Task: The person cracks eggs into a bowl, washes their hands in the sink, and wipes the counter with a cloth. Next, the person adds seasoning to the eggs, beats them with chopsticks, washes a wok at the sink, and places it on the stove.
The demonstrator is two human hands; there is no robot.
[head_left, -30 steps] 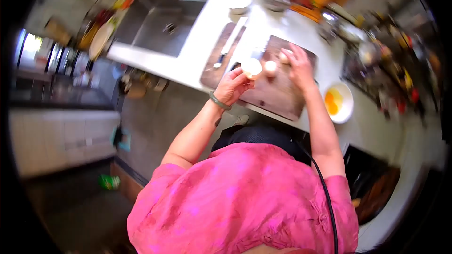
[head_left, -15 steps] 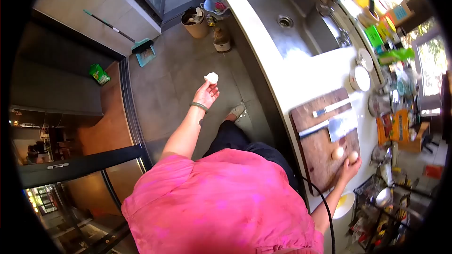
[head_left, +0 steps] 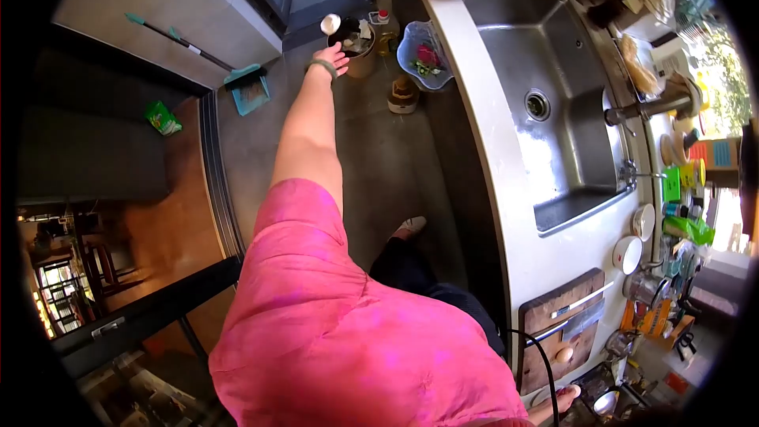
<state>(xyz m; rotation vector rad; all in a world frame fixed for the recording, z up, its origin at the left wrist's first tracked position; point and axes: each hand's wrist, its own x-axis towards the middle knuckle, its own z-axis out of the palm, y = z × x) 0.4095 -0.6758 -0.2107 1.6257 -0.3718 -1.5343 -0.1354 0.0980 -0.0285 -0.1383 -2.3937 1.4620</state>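
Observation:
My left hand (head_left: 329, 58) reaches out over the floor with its fingers apart. A white eggshell (head_left: 330, 24) is just beyond its fingertips, with a small gap between them, beside the mouth of a bin (head_left: 363, 62) that has waste in it. Low at the right, my right hand (head_left: 563, 400) is closed round an egg (head_left: 575, 390), next to the near end of the wooden board (head_left: 538, 364). Another egg (head_left: 564, 354) lies on the board, beside a cleaver (head_left: 583, 321) and a white-handled tool (head_left: 583, 300).
A steel sink (head_left: 506, 51) is set into the white counter (head_left: 518, 249). Below the counter edge hangs a blue bag-lined container (head_left: 409, 51); a brown jug (head_left: 403, 96) stands on the floor. A blue dustpan (head_left: 250, 93) is by the wall. A black cable crosses near my right arm.
My left hand has moved out to the bin and opened, and the eggshell has left its fingers. The view has shifted toward the sink. My right hand still has the egg near the board.

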